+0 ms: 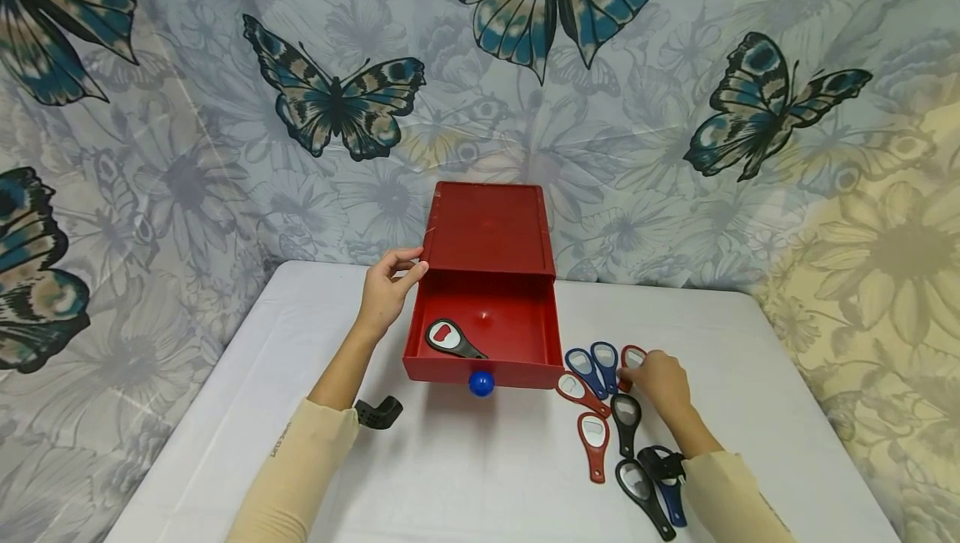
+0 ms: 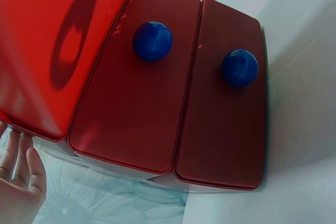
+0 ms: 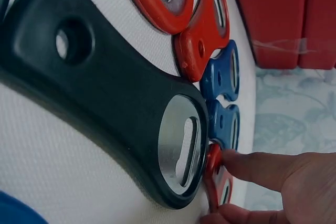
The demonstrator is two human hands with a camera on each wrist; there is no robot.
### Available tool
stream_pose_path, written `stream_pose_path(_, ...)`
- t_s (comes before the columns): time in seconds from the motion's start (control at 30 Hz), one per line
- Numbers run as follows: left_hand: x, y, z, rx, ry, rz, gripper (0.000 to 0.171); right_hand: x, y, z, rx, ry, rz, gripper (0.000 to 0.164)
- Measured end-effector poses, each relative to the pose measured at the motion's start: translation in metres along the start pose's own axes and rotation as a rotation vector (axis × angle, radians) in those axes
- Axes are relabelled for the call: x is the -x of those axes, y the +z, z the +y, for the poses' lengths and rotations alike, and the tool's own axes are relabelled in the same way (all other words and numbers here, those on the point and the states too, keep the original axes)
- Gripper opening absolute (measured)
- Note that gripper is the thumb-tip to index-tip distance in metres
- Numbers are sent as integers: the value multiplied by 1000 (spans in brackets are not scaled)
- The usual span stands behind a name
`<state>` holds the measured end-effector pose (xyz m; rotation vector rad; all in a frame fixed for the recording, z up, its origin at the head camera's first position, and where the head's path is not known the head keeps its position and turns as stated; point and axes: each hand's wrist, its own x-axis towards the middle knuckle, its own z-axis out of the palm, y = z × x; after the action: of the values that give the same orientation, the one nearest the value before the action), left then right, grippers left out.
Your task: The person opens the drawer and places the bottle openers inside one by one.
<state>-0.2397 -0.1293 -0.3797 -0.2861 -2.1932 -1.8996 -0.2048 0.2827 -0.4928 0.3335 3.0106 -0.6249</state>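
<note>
A red opener [image 1: 633, 354] is pinched by the right hand [image 1: 662, 382] for apparent pick-up, lifting needed, the left hand [image 1: 386, 294] unclenched.

Here's the white cloth-covered desk [image 1: 330, 301], and midway along its back edge stands a red plastic box [image 1: 491, 226], top drawer [image 1: 483, 372] jutting frontward, a black round-headed bottle opener [image 1: 455, 339] inside, front-left! Off the drawer's front-right corner: two blue round-headed bottle openers [image 1: 604, 366] between red round-headed ones, left [image 1: 582, 394] and right [image 1: 632, 356]. Nearer the desk's front edge: black [image 1: 626, 422], red [image 1: 595, 445] at its left; nearer still, another black [image 1: 643, 493], blue [image 1: 674, 504] just right.
</note>
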Motion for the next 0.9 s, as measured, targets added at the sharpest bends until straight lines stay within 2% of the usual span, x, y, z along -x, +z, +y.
stream_pose_path(0.17,0,0,0,-1,3,8,32,0,1,1,9,1,6,40)
stream_pose_path(0.4,0,0,-1,-2,-8,7,33,2,3,4,-8,-4,18,22)
stream_pose_path(0.9,0,0,-1,-2,5,15,32,6,4,11,0,-34,70,8)
